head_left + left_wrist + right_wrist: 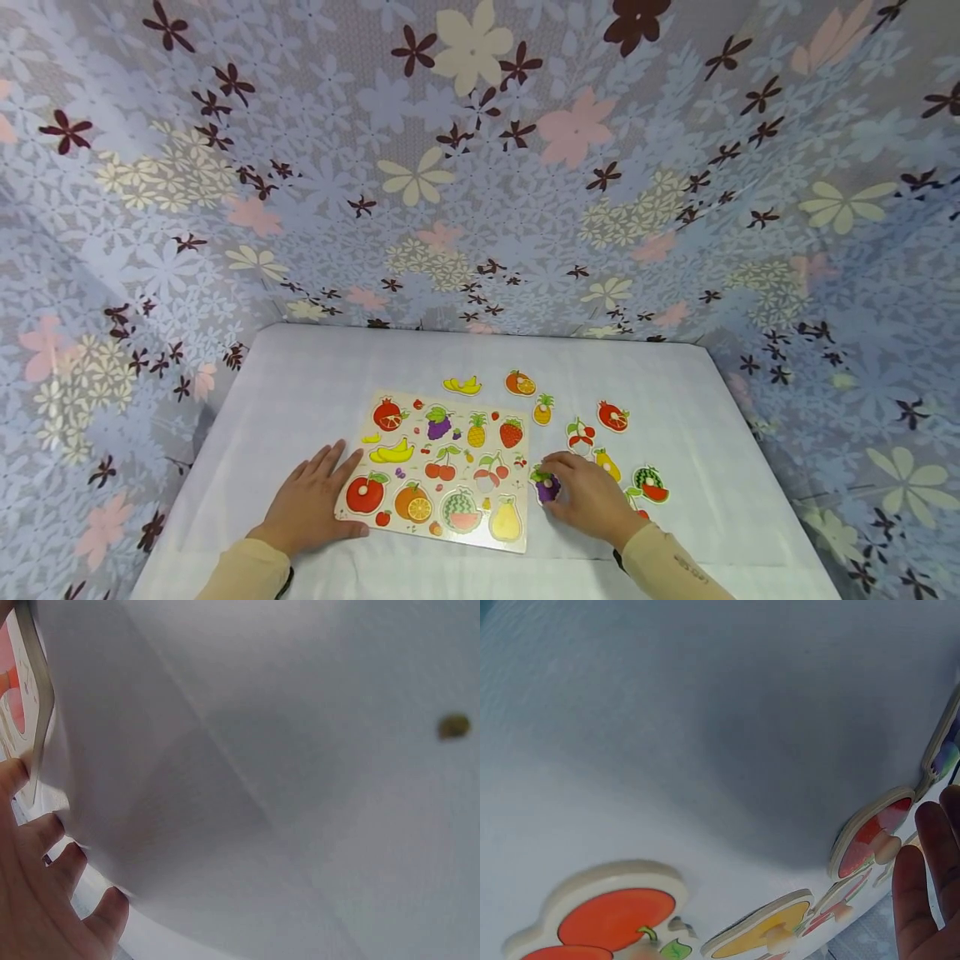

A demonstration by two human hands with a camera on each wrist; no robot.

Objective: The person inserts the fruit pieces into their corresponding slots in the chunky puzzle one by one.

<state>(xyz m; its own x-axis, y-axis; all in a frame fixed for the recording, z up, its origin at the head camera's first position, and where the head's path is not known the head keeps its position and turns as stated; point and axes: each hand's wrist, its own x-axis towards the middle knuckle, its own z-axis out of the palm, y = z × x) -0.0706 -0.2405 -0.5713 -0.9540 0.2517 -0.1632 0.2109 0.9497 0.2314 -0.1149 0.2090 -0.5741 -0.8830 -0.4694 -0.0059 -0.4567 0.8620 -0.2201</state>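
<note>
A wooden fruit puzzle board (412,518) lies flat on the white table. Spread out at its left side, my left hand (311,496) has its thumb over the lower left corner; in the left wrist view, fingertips of that hand (45,877) touch the cloth and one meets the board's edge (43,697). Just beyond the board's right edge, my right hand (592,497) curls thumb and fingers around a purple grape puzzle piece (547,486). Only part of that grape piece (946,754) shows in the right wrist view, by the fingers (911,892).
Loose knobbed pieces lie behind and right of the board: bananas (462,385), orange (521,383), pineapple (543,409), pomegranate (613,416), a red-fruit piece (580,436), pear (609,467), watermelon (650,484) and cherries (619,919). Flowered cloth (480,208) hangs around the table.
</note>
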